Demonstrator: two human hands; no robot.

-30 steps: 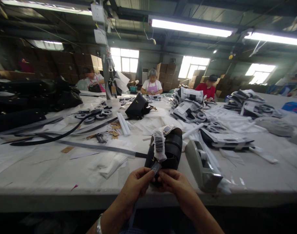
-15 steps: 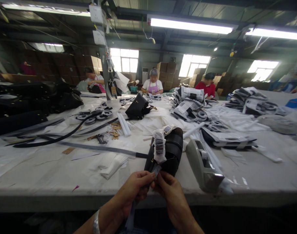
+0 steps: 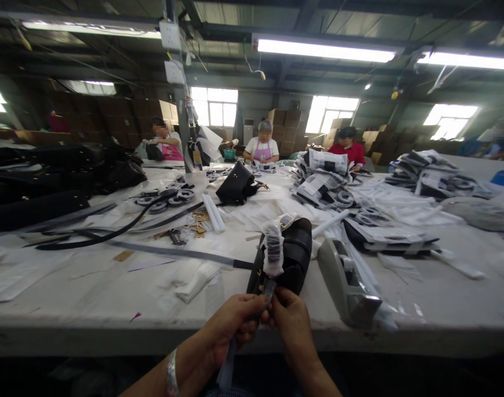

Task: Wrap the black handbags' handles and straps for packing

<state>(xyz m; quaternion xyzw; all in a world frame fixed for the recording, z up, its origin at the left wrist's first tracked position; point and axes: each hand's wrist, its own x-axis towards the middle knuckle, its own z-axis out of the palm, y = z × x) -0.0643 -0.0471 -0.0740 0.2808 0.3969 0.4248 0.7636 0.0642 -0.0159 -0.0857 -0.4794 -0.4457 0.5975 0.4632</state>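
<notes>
A black handbag (image 3: 298,248) lies near the table's front edge, with white wrapping (image 3: 272,248) around a part on its top. A narrow strap in greyish plastic film (image 3: 269,289) comes off its near side. My left hand (image 3: 239,320) pinches this strap between thumb and fingers, and a length of it hangs below the palm. Right beside it, my right hand (image 3: 291,317) is closed in a pinch at the same strap, close against the bag; its fingertips are partly hidden. Another film-covered strap (image 3: 186,251) runs left from the bag across the table.
A grey tape dispenser (image 3: 347,286) stands just right of the bag. Folded white sheets (image 3: 198,282) lie to the left. Farther back are a second black bag (image 3: 235,184), rolled straps (image 3: 169,199) and stacked wrapped pieces (image 3: 322,176). Black bags (image 3: 49,171) pile up at left. Several people sit opposite.
The view has swung slightly, so the scene sits a little farther right and lower. Both hands stay at the strap beside the bag, with only small finger movement.
</notes>
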